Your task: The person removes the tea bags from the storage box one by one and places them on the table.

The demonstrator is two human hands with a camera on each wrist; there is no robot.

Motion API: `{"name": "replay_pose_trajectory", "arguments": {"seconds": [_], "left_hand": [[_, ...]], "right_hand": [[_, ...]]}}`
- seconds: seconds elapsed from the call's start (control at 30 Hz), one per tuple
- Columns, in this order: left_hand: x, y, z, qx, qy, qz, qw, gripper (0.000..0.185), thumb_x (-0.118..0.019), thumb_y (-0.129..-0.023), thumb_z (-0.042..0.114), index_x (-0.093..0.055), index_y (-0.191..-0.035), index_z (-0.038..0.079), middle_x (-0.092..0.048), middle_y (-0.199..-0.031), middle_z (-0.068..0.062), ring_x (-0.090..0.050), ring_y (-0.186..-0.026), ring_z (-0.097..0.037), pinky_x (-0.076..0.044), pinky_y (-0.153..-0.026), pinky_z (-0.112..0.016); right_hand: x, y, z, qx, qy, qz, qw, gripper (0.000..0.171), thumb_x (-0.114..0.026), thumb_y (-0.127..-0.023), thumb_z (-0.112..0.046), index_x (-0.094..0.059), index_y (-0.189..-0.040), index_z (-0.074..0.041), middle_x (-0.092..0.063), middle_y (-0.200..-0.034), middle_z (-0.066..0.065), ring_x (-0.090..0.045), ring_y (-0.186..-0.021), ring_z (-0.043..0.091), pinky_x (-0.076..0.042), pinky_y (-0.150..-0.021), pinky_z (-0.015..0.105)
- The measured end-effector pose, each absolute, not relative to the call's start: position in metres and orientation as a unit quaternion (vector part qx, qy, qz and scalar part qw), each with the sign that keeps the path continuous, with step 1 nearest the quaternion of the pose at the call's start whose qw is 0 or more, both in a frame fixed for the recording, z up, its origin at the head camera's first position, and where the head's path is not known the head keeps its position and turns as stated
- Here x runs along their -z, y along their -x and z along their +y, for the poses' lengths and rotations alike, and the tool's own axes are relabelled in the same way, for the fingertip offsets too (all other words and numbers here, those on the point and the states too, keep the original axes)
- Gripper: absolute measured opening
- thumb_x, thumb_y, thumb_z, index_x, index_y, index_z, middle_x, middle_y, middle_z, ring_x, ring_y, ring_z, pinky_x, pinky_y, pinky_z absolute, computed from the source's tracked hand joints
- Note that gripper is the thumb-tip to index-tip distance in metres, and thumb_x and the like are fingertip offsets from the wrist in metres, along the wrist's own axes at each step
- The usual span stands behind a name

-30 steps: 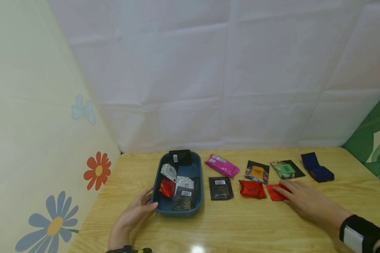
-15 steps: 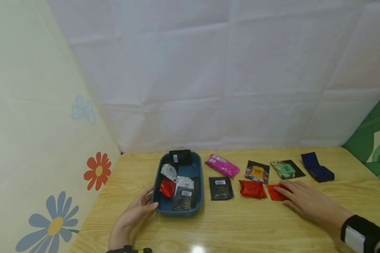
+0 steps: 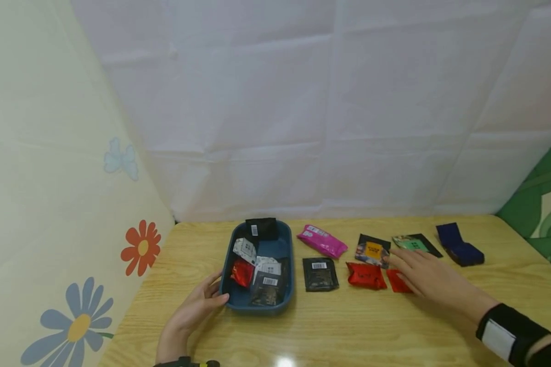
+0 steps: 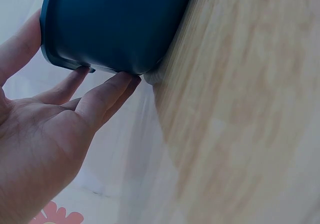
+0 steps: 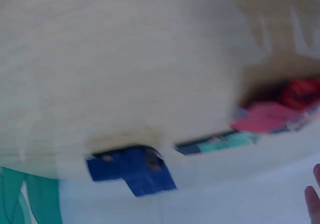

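Observation:
My left hand (image 3: 195, 308) holds the corner of a blue plastic bin (image 3: 286, 300), thumb at the front rim and fingers against the side wall. In the left wrist view the fingers reach under the rim of the bin (image 4: 115, 28). My right hand (image 3: 433, 278) hovers with straight fingers over a flat red packet (image 3: 397, 281), partly hiding it. Its fingertips reach toward a black sachet with an orange label (image 3: 373, 251) and a black sachet with a green label (image 3: 413, 242). A puffy red packet (image 3: 366, 275) lies just left. Nothing is in the right hand.
In the bin lie black sachets (image 3: 266, 291), white packets (image 3: 245, 250) and a red packet (image 3: 242, 272). A pink packet (image 3: 322, 240) and black sachet (image 3: 320, 275) lie right of it. A folded dark blue piece (image 3: 460, 245) lies far right. White sheeting (image 3: 330, 127) hangs behind.
My right hand has lifted off the flat red packet and moved slightly left and away from me, toward the labelled sachets. The left hand and bin have stayed still.

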State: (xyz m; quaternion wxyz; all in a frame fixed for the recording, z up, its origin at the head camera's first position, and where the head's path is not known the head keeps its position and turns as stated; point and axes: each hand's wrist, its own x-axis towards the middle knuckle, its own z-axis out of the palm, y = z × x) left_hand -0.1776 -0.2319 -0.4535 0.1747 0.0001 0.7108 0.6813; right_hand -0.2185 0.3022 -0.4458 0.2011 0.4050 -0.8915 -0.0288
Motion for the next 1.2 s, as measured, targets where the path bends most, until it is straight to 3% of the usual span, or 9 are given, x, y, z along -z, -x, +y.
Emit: {"name": "replay_pose_trajectory", "arguments": {"seconds": [0.13,0.27,0.47,0.83,0.93,1.1,1.2], "left_hand": [[0.454,0.178,-0.232,-0.684,-0.005,0.708,0.176,0.075,-0.063,-0.095,0.005,-0.019,-0.154,-0.004,-0.024,-0.152,-0.038,-0.032,-0.139,-0.047,-0.031,-0.111,-0.054],[0.454,0.178,-0.233,-0.685,-0.014,0.707,0.177,0.075,-0.062,-0.095,0.004,-0.018,-0.154,-0.005,-0.024,-0.152,-0.038,-0.032,-0.139,-0.047,-0.032,-0.111,-0.052],[0.456,0.179,-0.232,-0.686,-0.008,0.705,0.181,0.076,-0.063,-0.094,0.005,-0.017,-0.155,-0.004,-0.02,-0.153,-0.038,-0.028,-0.14,-0.049,-0.031,-0.111,-0.053],[0.455,0.178,-0.233,-0.683,-0.011,0.708,0.181,0.077,-0.063,-0.095,0.005,-0.017,-0.155,-0.005,-0.021,-0.153,-0.039,-0.03,-0.139,-0.049,-0.035,-0.109,-0.051],[0.455,0.178,-0.234,-0.684,-0.014,0.707,0.179,0.076,-0.062,-0.095,0.005,-0.017,-0.155,-0.004,-0.023,-0.152,-0.038,-0.032,-0.139,-0.047,-0.035,-0.109,-0.05],[0.455,0.179,-0.233,-0.679,-0.001,0.712,0.179,0.076,-0.064,-0.094,0.008,-0.02,-0.155,-0.003,-0.024,-0.153,-0.037,-0.031,-0.139,-0.047,-0.031,-0.111,-0.054],[0.456,0.178,-0.233,-0.679,-0.003,0.712,0.179,0.076,-0.065,-0.094,0.008,-0.02,-0.155,-0.004,-0.024,-0.153,-0.037,-0.031,-0.14,-0.047,-0.031,-0.111,-0.054]], "right_hand": [[0.44,0.227,0.291,0.015,-0.418,-0.873,0.252,0.047,-0.035,-0.108,-0.037,-0.058,-0.128,-0.002,-0.06,-0.127,0.022,-0.061,-0.11,0.037,-0.048,-0.091,0.055],[0.433,0.229,0.276,0.035,-0.418,-0.874,0.244,0.047,-0.039,-0.107,-0.039,-0.061,-0.128,-0.003,-0.059,-0.127,0.019,-0.06,-0.11,0.038,-0.047,-0.093,0.057],[0.421,0.225,0.247,0.034,-0.442,-0.858,0.259,0.06,-0.016,-0.108,-0.043,-0.058,-0.13,-0.005,-0.059,-0.124,0.016,-0.061,-0.108,0.033,-0.05,-0.087,0.055],[0.389,0.21,0.191,0.021,-0.471,-0.842,0.261,0.067,-0.011,-0.107,-0.045,-0.061,-0.127,-0.006,-0.063,-0.122,0.014,-0.063,-0.107,0.029,-0.052,-0.089,0.05],[0.381,0.207,0.175,0.012,-0.475,-0.849,0.232,0.06,-0.022,-0.107,-0.044,-0.06,-0.132,-0.005,-0.062,-0.126,0.014,-0.062,-0.111,0.03,-0.051,-0.091,0.051],[0.368,0.208,0.149,0.005,-0.475,-0.866,0.154,0.049,-0.061,-0.099,-0.036,-0.055,-0.139,-0.01,-0.058,-0.135,0.011,-0.056,-0.121,0.027,-0.045,-0.101,0.05],[0.364,0.21,0.134,0.007,-0.479,-0.869,0.122,0.051,-0.066,-0.096,-0.032,-0.054,-0.14,-0.011,-0.056,-0.138,0.011,-0.053,-0.126,0.026,-0.042,-0.105,0.049]]}}
